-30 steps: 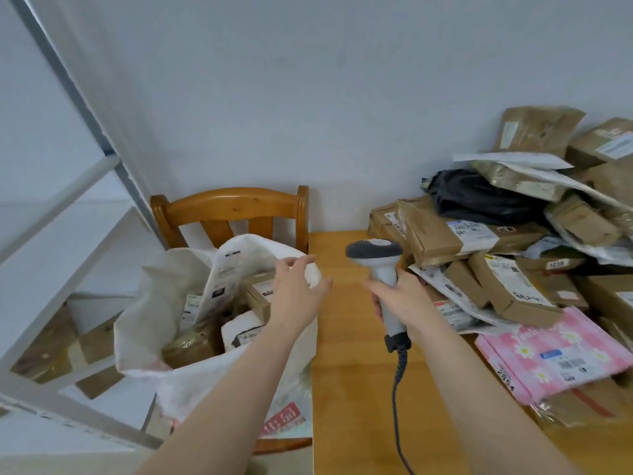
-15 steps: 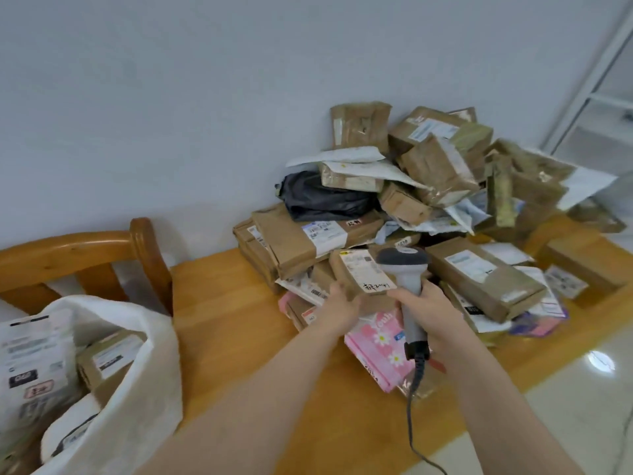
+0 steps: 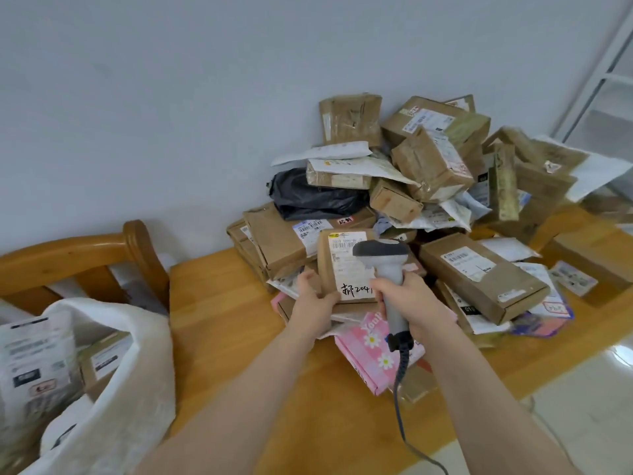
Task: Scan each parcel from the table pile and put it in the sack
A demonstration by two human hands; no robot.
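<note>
Left hand (image 3: 313,298): grips parcel (image 3: 337,269), tilted up over pile (image 3: 428,186)
Right hand (image 3: 411,299): clasps scanner (image 3: 385,265), head before label
Sack (image 3: 130,389): left, holding parcels

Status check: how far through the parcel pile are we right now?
Done: a few parcels lie in the white sack. In hand: the left hand grips a brown parcel while the right hand holds the scanner in front of its label; whether it has scanned cannot be told. Left: a big pile on the table, most of the job.
</note>
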